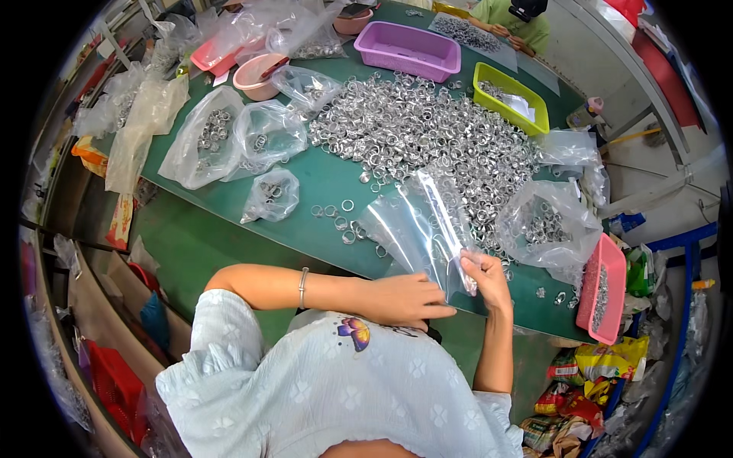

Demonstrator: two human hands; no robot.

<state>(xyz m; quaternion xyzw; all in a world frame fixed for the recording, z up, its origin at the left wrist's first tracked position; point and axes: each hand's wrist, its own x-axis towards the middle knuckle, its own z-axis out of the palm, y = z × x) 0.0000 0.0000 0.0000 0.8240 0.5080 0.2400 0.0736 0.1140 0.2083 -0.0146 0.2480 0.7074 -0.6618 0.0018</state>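
Observation:
My right hand (489, 281) pinches the near end of a stack of clear plastic bags (405, 225), which fans out over the table's front edge. Beside it, my left hand (405, 299) lies flat with fingers stretched out, next to the bags' lower edge; nothing shows in it. Beyond the bags spreads a large heap of silver-coloured metal rings (427, 126). A few loose rings (347, 221) lie left of the bags. To the right of my right hand sits an opened clear bag with rings (546, 221).
Further bags of rings (217, 133) stand at the left. Around the green table (305, 248) are a purple basket (405, 52), a yellow-green basket (511, 95), a pink basket (603, 290) and a pink bowl (258, 76). Another person (519, 27) works at the far side.

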